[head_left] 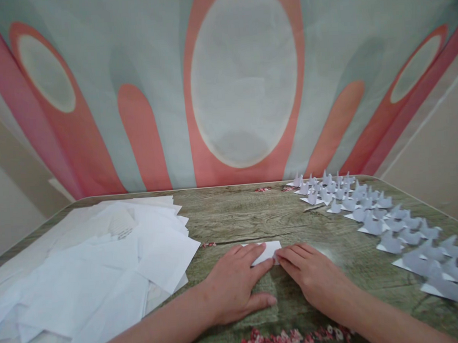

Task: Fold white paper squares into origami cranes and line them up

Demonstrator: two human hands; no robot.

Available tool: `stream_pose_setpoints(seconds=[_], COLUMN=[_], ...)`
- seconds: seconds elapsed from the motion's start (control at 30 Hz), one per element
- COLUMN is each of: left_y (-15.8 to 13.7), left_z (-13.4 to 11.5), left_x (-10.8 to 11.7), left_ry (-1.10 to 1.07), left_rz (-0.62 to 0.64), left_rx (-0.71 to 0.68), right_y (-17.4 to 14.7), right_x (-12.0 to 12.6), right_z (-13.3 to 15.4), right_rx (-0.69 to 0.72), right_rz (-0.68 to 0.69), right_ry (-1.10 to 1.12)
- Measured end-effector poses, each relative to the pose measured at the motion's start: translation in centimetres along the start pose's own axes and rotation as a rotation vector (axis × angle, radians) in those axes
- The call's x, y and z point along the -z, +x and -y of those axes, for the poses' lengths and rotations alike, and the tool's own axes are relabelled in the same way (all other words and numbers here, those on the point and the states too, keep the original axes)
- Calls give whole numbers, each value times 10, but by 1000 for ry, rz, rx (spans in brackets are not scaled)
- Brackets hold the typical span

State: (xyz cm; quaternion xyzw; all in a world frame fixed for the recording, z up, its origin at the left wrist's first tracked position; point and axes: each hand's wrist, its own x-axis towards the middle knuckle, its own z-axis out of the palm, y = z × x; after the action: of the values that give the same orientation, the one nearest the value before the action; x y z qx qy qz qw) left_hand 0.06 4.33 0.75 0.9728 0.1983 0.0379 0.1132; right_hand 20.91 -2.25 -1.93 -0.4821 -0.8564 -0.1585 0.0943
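A small folded white paper (267, 252) lies flat on the wood-grain table, near the middle. My left hand (240, 281) rests over its left part, fingers stretched out and lying flat, with the thumb apart on the tabletop. At the paper's right end, my right hand (307, 270) has its fingers pressed together on the corner. Part of the paper is covered by the left fingers, so its full shape is hidden.
Loose white sheets (99, 265) are heaped over the table's left side. Rows of folded paper birds (390, 242) stand along the right. Pink flower print (287, 338) marks the wood-grain table (231, 212). Behind it hangs a patterned backdrop (243, 78).
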Motion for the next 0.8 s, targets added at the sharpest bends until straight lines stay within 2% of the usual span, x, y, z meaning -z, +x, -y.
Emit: stream_pose_setpoints(seconds=[0.33,0.57,0.8], left_y=[1,-4,-9], left_z=[-3,-13,-21], left_x=[-1,10,21], left_ry=[85,146,268], left_rz=[-4,56,63], left_rx=[-2,99,220], right_y=[1,4,4], right_x=[-3,-2,-4], right_z=[13,12,11], right_rx=[-25,-22,-34], right_rz=[36,50,29], right_ry=[-24,-13,6])
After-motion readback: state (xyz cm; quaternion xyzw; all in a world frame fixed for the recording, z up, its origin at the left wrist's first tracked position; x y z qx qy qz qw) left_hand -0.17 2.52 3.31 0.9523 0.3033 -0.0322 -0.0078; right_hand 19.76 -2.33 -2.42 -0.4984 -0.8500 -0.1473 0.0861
